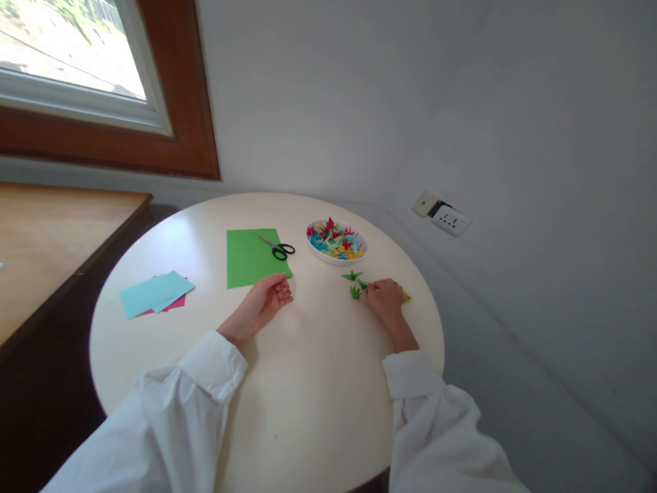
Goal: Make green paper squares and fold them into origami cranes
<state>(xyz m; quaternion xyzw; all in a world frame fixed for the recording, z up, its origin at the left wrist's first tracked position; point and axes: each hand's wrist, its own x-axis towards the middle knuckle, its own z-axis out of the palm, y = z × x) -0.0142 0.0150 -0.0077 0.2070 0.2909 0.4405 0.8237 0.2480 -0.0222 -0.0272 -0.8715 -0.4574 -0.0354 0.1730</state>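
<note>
My left hand (265,299) lies on its side on the table, its fingers loosely curled and nothing visible in them. Its thumb is by the lower right corner of a green sheet of paper (246,257). My right hand (386,299) is on the table's right side, fingertips closed at a small green paper crane (362,284). Two more green cranes lie beside it, one farther back (352,276) and one nearer (355,292). A bit of yellow paper (407,296) shows past the right hand, mostly hidden by it.
Black-handled scissors (280,250) lie across the green sheet. A white bowl (336,260) full of multicoloured paper cranes stands at the back. Light blue sheets (148,294) overlap a pink sheet (177,302) on the left. The round table (313,390) adjoins walls with a socket (450,219).
</note>
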